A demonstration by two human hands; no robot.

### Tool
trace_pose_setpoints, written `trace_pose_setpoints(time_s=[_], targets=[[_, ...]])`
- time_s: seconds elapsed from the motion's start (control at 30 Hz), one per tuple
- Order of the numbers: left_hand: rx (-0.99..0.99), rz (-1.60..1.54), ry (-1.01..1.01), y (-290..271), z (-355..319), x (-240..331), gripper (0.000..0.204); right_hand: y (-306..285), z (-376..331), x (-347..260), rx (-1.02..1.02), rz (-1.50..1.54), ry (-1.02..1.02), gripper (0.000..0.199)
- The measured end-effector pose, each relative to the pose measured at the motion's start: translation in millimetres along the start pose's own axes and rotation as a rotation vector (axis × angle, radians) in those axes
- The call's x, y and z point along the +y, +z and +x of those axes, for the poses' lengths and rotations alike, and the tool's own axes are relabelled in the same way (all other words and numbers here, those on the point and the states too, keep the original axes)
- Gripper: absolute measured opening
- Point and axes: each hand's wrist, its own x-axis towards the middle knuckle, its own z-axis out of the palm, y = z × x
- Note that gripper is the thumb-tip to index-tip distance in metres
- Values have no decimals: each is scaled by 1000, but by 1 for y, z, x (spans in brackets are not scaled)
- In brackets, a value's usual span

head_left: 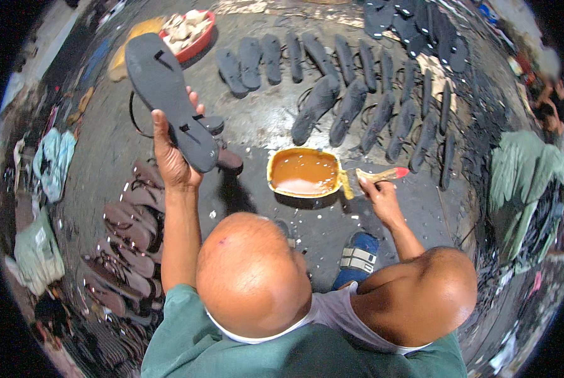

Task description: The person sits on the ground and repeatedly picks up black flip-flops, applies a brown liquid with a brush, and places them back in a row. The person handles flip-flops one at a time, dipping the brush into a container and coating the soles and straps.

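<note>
Over bare knees (250,277), gripping a black sandal (159,79), raised and tilted, in the left hand (180,166); pinching a red-ended stick (383,175) in the right hand (386,198), just beside a yellow-rimmed tub (270,173) of brown liquid (304,173) on the floor (310,223). Beyond, rows of dark sandals (347,112); then a red basin (199,50).

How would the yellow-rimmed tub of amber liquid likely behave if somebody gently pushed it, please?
The tub would probably slide rather than roll, since its outline is a broad rounded rectangle. The amber liquid may slosh or spill, as the top is open. The edge could feel sticky, judging by its uneven yellow coating.
</note>
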Motion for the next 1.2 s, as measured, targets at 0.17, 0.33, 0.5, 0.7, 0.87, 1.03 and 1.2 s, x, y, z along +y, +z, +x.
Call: trace_pose_setpoints(time_s=[0.17, 0.33, 0.5, 0.7, 0.87, 1.03, 1.2], targets=[[-98, 13, -204, 50, 12, -50, 67, 26, 14, 49, -164, 498, 205, 33], [-128, 14, -320, 78, 13, -78, 68, 34, -12, 56, -188, 686, 544, 38], [-155, -36, -268, 111, 1, -109, 54, -1, -38, -31, 257, 214, -78, 25], [-249, 45, -157, 138, -28, -133, 56, 1, -16, -177, 79, 243, -643, 27], [-244, 34, -125, 144, -34, -133, 60, 11, -13, -170, 69, 405, -656, 21], [-240, 47, -188, 131, -32, -133, 57, 12, -20, -174, 10, 521, -615, 22], [-271, 9, -248, 133, -35, -134, 59, 8, -3, -173, 86, 455, -582, 24]])
